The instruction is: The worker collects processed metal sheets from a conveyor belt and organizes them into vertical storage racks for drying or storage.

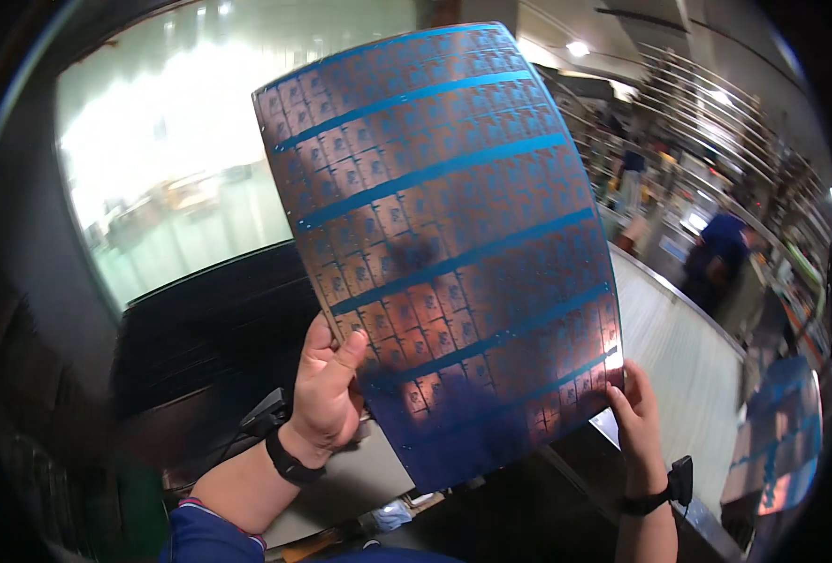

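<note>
A large copper-coloured circuit board panel (453, 225) with blue bands and rows of small printed patterns is held up tilted in front of me. My left hand (329, 385) grips its left edge, thumb on the near face and fingers behind. At the lower right corner my right hand (636, 418) pinches the edge between thumb and fingers. Both wrists wear black bands with small devices. The panel hides part of the room behind it.
A bright window (172, 188) stands to the left, above a dark surface (209, 338). On the right runs a pale ribbed conveyor-like bed (674, 347), with another similar panel (777, 436) beside it. A person in dark blue (721, 249) bends farther back, near racks (688, 113).
</note>
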